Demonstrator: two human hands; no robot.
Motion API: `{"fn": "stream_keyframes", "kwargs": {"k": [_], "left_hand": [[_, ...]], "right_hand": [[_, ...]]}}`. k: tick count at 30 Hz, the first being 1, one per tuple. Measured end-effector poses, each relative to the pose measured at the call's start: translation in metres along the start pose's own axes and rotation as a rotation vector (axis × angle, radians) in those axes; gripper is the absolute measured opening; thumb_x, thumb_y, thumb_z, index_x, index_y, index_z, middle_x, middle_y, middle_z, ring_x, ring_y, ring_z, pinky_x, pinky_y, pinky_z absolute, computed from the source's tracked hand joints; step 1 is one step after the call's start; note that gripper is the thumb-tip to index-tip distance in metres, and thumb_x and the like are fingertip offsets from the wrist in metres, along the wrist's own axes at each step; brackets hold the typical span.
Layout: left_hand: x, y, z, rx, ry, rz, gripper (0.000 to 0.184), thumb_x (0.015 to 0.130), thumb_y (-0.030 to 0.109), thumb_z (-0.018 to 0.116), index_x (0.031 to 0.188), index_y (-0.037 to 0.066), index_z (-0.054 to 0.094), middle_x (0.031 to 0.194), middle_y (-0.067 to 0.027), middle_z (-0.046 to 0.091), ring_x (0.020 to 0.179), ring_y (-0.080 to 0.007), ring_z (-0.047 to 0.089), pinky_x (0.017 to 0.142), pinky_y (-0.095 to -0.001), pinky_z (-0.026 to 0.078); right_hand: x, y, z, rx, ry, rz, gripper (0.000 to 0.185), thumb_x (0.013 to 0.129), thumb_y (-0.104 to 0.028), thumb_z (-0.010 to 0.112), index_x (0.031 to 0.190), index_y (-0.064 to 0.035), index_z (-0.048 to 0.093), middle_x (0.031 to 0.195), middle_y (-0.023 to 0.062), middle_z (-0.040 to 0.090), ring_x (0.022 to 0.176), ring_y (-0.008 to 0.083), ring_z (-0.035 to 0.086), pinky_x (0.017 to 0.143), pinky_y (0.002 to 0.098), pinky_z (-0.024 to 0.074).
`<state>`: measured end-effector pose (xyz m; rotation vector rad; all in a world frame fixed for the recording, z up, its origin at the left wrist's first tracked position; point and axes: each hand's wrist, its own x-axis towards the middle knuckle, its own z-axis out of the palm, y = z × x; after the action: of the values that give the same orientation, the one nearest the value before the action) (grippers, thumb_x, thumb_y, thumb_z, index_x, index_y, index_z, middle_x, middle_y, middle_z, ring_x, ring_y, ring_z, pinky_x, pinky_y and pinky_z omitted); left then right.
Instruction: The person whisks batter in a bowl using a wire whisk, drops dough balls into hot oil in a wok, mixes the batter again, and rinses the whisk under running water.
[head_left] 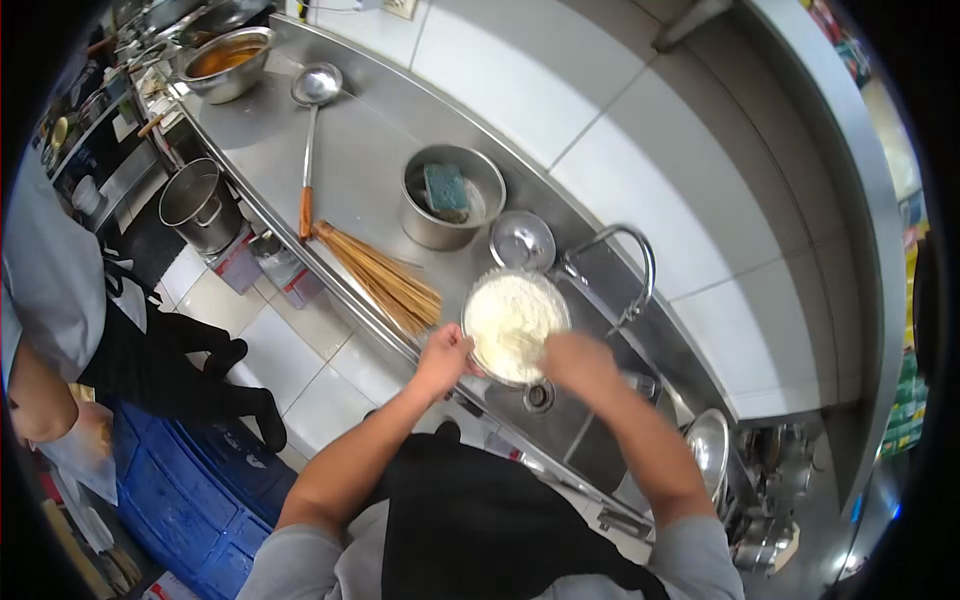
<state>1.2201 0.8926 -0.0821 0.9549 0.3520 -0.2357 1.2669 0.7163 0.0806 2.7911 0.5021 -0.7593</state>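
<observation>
A bowl of pale, powdery, flour-like stuff is in front of me, over the sink end of the steel counter. My left hand grips its left rim, thumb and fingers closed on the edge. At the bowl's right side is my right hand, smeared by motion. Its fingertips reach the powder's edge, and whether it holds anything is hidden. Just beyond the bowl sits a small metal bowl. A bundle of thin sticks like a whisk broom lies to the left.
A steel pot holds a green scouring pad. Farther off are a ladle and a bowl of orange liquid. The faucet arches over the sink at right. Another person stands at left by blue bins.
</observation>
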Motion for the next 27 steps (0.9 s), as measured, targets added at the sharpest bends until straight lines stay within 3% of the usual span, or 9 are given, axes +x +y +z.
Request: {"fn": "stream_keyframes", "kwargs": {"k": [3,6,11,14,17,20,23,25,27], "left_hand": [[-0.005,0.003,0.003,0.072,0.000,-0.009,0.013,0.091,0.002,0.052,0.080,0.004,0.045,0.071,-0.0097,0.056,0.058,-0.0188,0.063,0.056,-0.0332,0.059],[-0.007,0.000,0.003,0.013,0.015,0.012,0.013,0.092,0.003,0.052,0.081,0.004,0.046,0.074,-0.0096,0.057,0.066,-0.0171,0.063,0.060,-0.0349,0.060],[-0.002,-0.012,-0.002,-0.042,-0.001,0.007,0.013,0.092,0.004,0.053,0.081,0.005,0.046,0.078,-0.0088,0.058,0.063,-0.0182,0.062,0.062,-0.0375,0.062],[-0.006,-0.007,0.000,-0.085,0.007,-0.013,0.015,0.092,0.006,0.056,0.082,0.006,0.046,0.076,-0.0083,0.057,0.062,-0.0186,0.062,0.059,-0.0366,0.060],[-0.006,-0.005,0.002,-0.056,0.000,0.012,0.015,0.093,0.006,0.056,0.083,0.006,0.045,0.075,-0.0086,0.058,0.059,-0.0203,0.063,0.059,-0.0355,0.060],[-0.010,-0.006,0.001,-0.022,0.011,-0.012,0.014,0.093,0.007,0.055,0.084,0.006,0.046,0.076,-0.0089,0.059,0.060,-0.0198,0.064,0.060,-0.0355,0.060],[-0.013,-0.003,0.005,-0.032,0.043,-0.016,0.013,0.093,0.008,0.055,0.084,0.006,0.046,0.078,-0.0088,0.060,0.061,-0.0204,0.065,0.058,-0.0342,0.060],[-0.011,-0.003,0.007,-0.026,0.042,0.002,0.012,0.093,0.008,0.055,0.085,0.006,0.047,0.077,-0.0084,0.059,0.060,-0.0207,0.066,0.058,-0.0330,0.060],[-0.010,-0.004,0.003,0.019,0.045,-0.010,0.012,0.093,0.008,0.055,0.085,0.006,0.047,0.077,-0.0083,0.058,0.060,-0.0199,0.065,0.060,-0.0334,0.061]], "right_hand": [[0.015,0.007,0.004,0.059,0.142,0.128,0.028,0.082,-0.027,0.060,0.093,-0.0033,0.071,0.093,0.0207,0.069,0.090,0.0366,0.068,0.078,0.0471,0.0537],[0.009,0.016,0.014,0.107,0.137,-0.028,0.026,0.083,-0.024,0.057,0.089,-0.0033,0.072,0.090,0.0198,0.070,0.088,0.0355,0.069,0.075,0.0460,0.0546],[0.004,0.000,0.024,-0.184,0.094,-0.006,0.027,0.079,-0.027,0.068,0.089,-0.0013,0.071,0.089,0.0206,0.070,0.085,0.0354,0.069,0.073,0.0452,0.0540],[0.044,0.045,0.018,0.207,-0.023,-0.058,0.032,0.079,-0.031,0.069,0.091,-0.0009,0.071,0.089,0.0208,0.069,0.084,0.0352,0.069,0.074,0.0455,0.0537],[0.022,0.020,0.030,-0.111,0.166,-0.027,0.026,0.083,-0.025,0.064,0.091,-0.0022,0.071,0.088,0.0187,0.070,0.085,0.0368,0.069,0.075,0.0461,0.0548],[0.000,0.018,0.008,0.021,0.142,-0.134,0.020,0.083,-0.018,0.061,0.087,-0.0030,0.072,0.085,0.0173,0.071,0.083,0.0352,0.070,0.073,0.0467,0.0556],[0.016,0.024,0.022,0.092,0.184,-0.014,0.018,0.082,-0.015,0.060,0.088,-0.0035,0.072,0.087,0.0174,0.071,0.083,0.0335,0.070,0.072,0.0477,0.0556],[-0.008,0.007,0.019,-0.160,0.137,-0.169,0.018,0.082,-0.015,0.060,0.089,-0.0038,0.073,0.088,0.0169,0.072,0.083,0.0334,0.071,0.071,0.0464,0.0561],[0.012,0.022,-0.004,-0.037,0.069,-0.091,0.019,0.082,-0.014,0.060,0.090,-0.0038,0.073,0.089,0.0168,0.072,0.083,0.0333,0.071,0.072,0.0454,0.0563]]}}
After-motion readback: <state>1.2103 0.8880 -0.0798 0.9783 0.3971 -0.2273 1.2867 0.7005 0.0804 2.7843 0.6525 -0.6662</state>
